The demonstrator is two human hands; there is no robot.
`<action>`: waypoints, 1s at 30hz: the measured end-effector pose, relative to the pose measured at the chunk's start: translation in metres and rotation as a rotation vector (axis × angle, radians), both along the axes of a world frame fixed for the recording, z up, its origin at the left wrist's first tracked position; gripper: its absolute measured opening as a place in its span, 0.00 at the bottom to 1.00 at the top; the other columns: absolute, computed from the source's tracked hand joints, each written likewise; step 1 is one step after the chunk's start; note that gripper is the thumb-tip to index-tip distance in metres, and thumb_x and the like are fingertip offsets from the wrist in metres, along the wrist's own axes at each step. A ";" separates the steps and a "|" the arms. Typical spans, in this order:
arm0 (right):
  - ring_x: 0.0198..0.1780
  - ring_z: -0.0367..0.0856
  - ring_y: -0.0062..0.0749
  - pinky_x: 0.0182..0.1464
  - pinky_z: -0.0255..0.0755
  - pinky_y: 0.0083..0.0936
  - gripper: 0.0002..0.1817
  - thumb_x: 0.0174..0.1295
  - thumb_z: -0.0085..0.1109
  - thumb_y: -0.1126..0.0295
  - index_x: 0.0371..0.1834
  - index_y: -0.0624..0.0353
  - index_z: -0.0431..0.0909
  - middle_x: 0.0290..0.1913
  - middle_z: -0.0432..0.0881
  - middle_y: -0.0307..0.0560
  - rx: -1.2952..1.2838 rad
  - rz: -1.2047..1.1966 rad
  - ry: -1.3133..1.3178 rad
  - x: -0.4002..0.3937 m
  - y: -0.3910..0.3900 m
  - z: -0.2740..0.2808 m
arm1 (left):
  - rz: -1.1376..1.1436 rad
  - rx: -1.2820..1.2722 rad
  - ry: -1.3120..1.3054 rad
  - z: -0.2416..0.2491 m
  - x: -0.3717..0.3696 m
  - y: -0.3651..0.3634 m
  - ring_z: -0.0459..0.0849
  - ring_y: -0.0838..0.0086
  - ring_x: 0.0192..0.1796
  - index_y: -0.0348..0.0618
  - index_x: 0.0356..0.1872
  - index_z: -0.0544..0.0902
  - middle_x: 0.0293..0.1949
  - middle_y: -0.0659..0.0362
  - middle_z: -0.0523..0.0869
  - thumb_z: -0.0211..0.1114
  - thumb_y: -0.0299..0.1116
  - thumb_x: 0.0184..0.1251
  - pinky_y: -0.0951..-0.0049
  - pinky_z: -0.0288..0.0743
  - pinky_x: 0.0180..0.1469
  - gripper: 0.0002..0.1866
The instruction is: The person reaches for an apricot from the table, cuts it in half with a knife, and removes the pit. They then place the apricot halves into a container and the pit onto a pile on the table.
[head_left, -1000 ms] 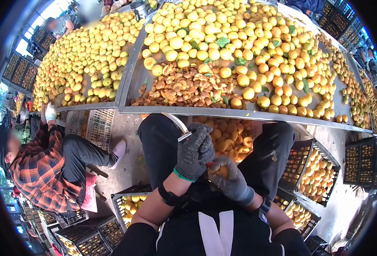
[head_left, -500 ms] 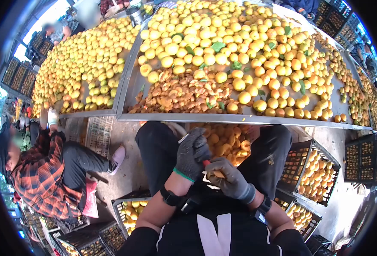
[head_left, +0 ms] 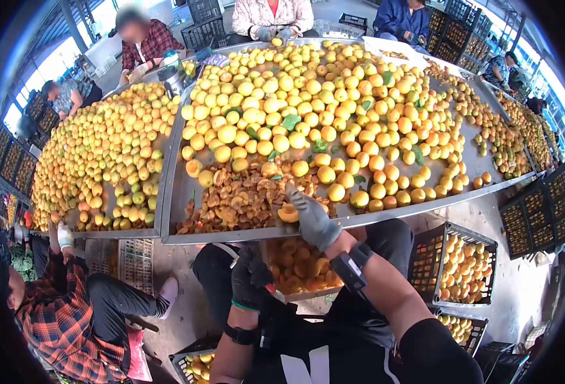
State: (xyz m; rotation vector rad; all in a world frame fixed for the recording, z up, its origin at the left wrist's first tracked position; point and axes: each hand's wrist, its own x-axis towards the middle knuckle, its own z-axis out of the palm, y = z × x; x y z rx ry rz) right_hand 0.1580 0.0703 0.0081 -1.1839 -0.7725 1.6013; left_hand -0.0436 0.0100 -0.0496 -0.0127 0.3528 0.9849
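My left hand (head_left: 249, 278), in a dark glove with a green cuff, is closed low over my lap. A small red-handled knife (head_left: 270, 288) juts from its right side; most of the handle is hidden in the fist. My right hand (head_left: 314, 217), in a grey glove, reaches over the table's near rim. An opened apricot half (head_left: 287, 213) lies against its thumb side and seems gripped, though the fingers partly hide the contact. Beneath it spreads a heap of brownish apricot pieces (head_left: 234, 198). Between my knees stands a box of apricot halves (head_left: 305, 265).
Whole apricots (head_left: 263, 96) cover much of the metal table (head_left: 257, 235), with leaves among them. Black crates of apricots (head_left: 465, 265) stand at my right. A person in a plaid shirt (head_left: 71, 313) sits at my left; other people work across the table.
My right hand has moved from my lap, beside the left, up and forward over the heap. My left hand has shifted down and left with the knife. The view has tilted up.
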 end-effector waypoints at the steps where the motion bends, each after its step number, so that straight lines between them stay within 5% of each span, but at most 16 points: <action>1: 0.39 0.83 0.27 0.40 0.77 0.23 0.20 0.72 0.47 0.55 0.55 0.61 0.75 0.40 0.82 0.47 0.658 -0.023 -0.395 -0.002 0.002 -0.019 | -0.023 0.050 0.094 -0.003 0.000 0.000 0.62 0.82 0.13 0.52 0.30 0.71 0.18 0.70 0.66 0.49 0.43 0.77 0.80 0.59 0.16 0.14; 2: 0.39 0.83 0.27 0.40 0.77 0.23 0.20 0.72 0.47 0.55 0.55 0.61 0.75 0.40 0.82 0.47 0.659 -0.024 -0.401 0.000 -0.003 -0.038 | -0.025 0.052 0.088 -0.005 -0.002 0.001 0.62 0.82 0.13 0.52 0.30 0.71 0.18 0.70 0.66 0.49 0.43 0.77 0.80 0.59 0.16 0.14; 4: 0.43 0.83 0.32 0.41 0.78 0.28 0.20 0.69 0.52 0.58 0.56 0.62 0.73 0.43 0.82 0.52 -0.025 0.077 0.159 -0.005 -0.019 -0.028 | -0.013 -0.006 0.117 0.002 -0.001 0.000 0.62 0.83 0.14 0.50 0.36 0.73 0.19 0.70 0.67 0.51 0.42 0.77 0.82 0.57 0.16 0.10; 8: 0.44 0.81 0.30 0.41 0.78 0.25 0.21 0.69 0.54 0.58 0.59 0.60 0.73 0.46 0.79 0.42 -0.068 0.201 0.070 0.005 -0.073 -0.075 | 0.005 0.001 0.147 0.003 0.003 -0.003 0.61 0.83 0.14 0.51 0.38 0.73 0.19 0.70 0.66 0.52 0.40 0.76 0.82 0.57 0.16 0.08; 10: 0.44 0.81 0.29 0.44 0.77 0.22 0.21 0.67 0.58 0.61 0.59 0.60 0.74 0.46 0.80 0.43 0.682 0.111 -1.127 0.014 -0.093 -0.103 | -0.006 0.026 0.214 0.011 0.009 -0.003 0.61 0.83 0.14 0.52 0.38 0.74 0.18 0.70 0.65 0.52 0.38 0.76 0.82 0.56 0.15 0.06; 12: 0.48 0.79 0.28 0.47 0.76 0.21 0.22 0.64 0.62 0.64 0.59 0.63 0.74 0.48 0.79 0.42 0.609 0.109 -1.146 0.028 -0.104 -0.098 | -0.035 0.059 0.230 0.006 0.011 -0.003 0.61 0.83 0.14 0.51 0.37 0.73 0.17 0.70 0.65 0.53 0.38 0.76 0.81 0.56 0.15 0.06; 14: 0.50 0.79 0.28 0.49 0.77 0.22 0.20 0.63 0.64 0.68 0.57 0.63 0.75 0.52 0.78 0.42 0.036 -0.016 -0.192 0.036 -0.109 -0.071 | -0.058 0.097 0.243 0.007 0.013 -0.002 0.60 0.84 0.13 0.51 0.36 0.73 0.17 0.70 0.64 0.53 0.37 0.75 0.81 0.55 0.14 0.06; 17: 0.50 0.79 0.28 0.48 0.77 0.24 0.16 0.65 0.60 0.73 0.56 0.62 0.76 0.52 0.78 0.38 0.025 -0.042 -0.115 0.057 -0.097 -0.038 | -0.079 0.116 0.340 0.015 0.018 -0.003 0.59 0.81 0.14 0.51 0.28 0.71 0.17 0.68 0.64 0.52 0.39 0.76 0.79 0.53 0.17 0.13; 19: 0.46 0.82 0.34 0.46 0.77 0.28 0.14 0.64 0.59 0.73 0.53 0.61 0.77 0.47 0.82 0.43 0.443 -0.169 -0.455 0.092 -0.074 -0.041 | -0.085 0.099 0.403 0.013 0.018 -0.003 0.59 0.81 0.13 0.51 0.28 0.71 0.16 0.68 0.64 0.52 0.39 0.76 0.78 0.53 0.16 0.13; 20: 0.45 0.81 0.29 0.46 0.74 0.25 0.13 0.62 0.58 0.80 0.50 0.66 0.77 0.40 0.82 0.45 0.582 -0.113 -1.095 0.117 -0.054 -0.019 | -0.090 0.104 0.402 0.012 0.019 -0.003 0.59 0.81 0.13 0.51 0.28 0.71 0.16 0.68 0.64 0.52 0.39 0.76 0.78 0.53 0.16 0.13; 21: 0.42 0.81 0.34 0.45 0.75 0.27 0.13 0.60 0.60 0.78 0.49 0.63 0.79 0.38 0.83 0.48 0.587 -0.348 -1.115 0.133 -0.034 -0.024 | -0.108 0.063 0.392 0.010 0.020 -0.003 0.60 0.80 0.13 0.51 0.28 0.72 0.15 0.68 0.64 0.52 0.39 0.76 0.78 0.54 0.16 0.12; 23: 0.50 0.80 0.47 0.52 0.73 0.37 0.20 0.56 0.63 0.69 0.54 0.54 0.77 0.42 0.83 0.55 0.443 -0.316 -1.558 0.185 0.005 -0.017 | -0.124 0.034 0.383 -0.006 0.019 -0.004 0.61 0.80 0.13 0.52 0.28 0.72 0.15 0.68 0.64 0.53 0.39 0.76 0.79 0.54 0.16 0.12; 24: 0.54 0.78 0.49 0.59 0.68 0.41 0.23 0.57 0.63 0.62 0.57 0.52 0.75 0.45 0.83 0.54 0.181 -0.274 -1.594 0.201 0.020 -0.014 | -0.135 0.047 0.421 -0.025 0.016 -0.007 0.62 0.80 0.13 0.52 0.28 0.72 0.15 0.68 0.65 0.53 0.39 0.75 0.78 0.55 0.15 0.12; 26: 0.56 0.78 0.49 0.64 0.63 0.43 0.28 0.53 0.65 0.55 0.59 0.49 0.74 0.49 0.83 0.53 0.150 -0.300 -1.814 0.224 0.044 -0.026 | -0.136 0.067 0.462 -0.024 0.018 -0.004 0.63 0.79 0.12 0.52 0.28 0.73 0.15 0.68 0.66 0.54 0.40 0.75 0.78 0.56 0.15 0.12; 30: 0.58 0.77 0.47 0.67 0.59 0.45 0.34 0.50 0.67 0.52 0.62 0.49 0.71 0.53 0.81 0.51 -0.273 -0.117 -1.746 0.226 0.064 -0.037 | -0.151 0.023 0.470 -0.007 0.023 -0.005 0.66 0.79 0.13 0.52 0.28 0.74 0.16 0.67 0.69 0.57 0.38 0.73 0.79 0.59 0.15 0.11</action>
